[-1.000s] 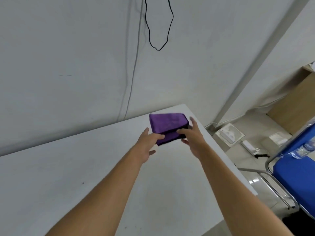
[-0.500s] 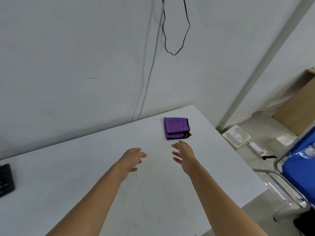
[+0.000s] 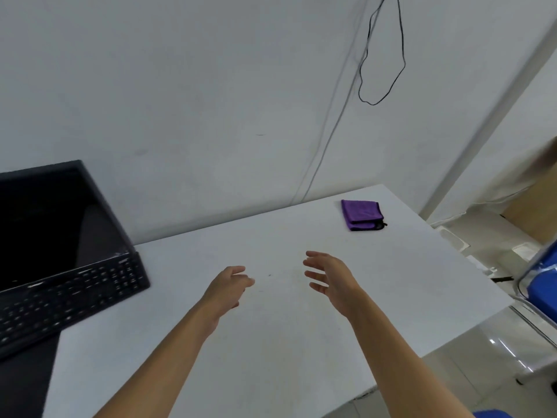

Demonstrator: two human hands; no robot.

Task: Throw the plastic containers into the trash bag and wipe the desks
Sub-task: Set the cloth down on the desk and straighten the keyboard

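Observation:
A folded purple cloth [image 3: 361, 215] lies flat near the far right corner of the white desk [image 3: 271, 342]. My left hand [image 3: 227, 289] hovers over the middle of the desk, fingers loosely curled and holding nothing. My right hand [image 3: 330, 277] is beside it, palm turned inward, fingers spread, also holding nothing. Both hands are well short of the cloth. No plastic container or trash bag is in view.
A black keyboard [image 3: 66, 297] and a dark monitor [image 3: 51, 218] stand at the desk's left side, on a dark mat. A black cable [image 3: 381, 70] hangs on the wall behind. A blue chair [image 3: 542, 282] stands on the floor to the right.
Both hands let go of the purple cloth on the desk and drew back toward me. The view swung left, bringing the keyboard and monitor into sight.

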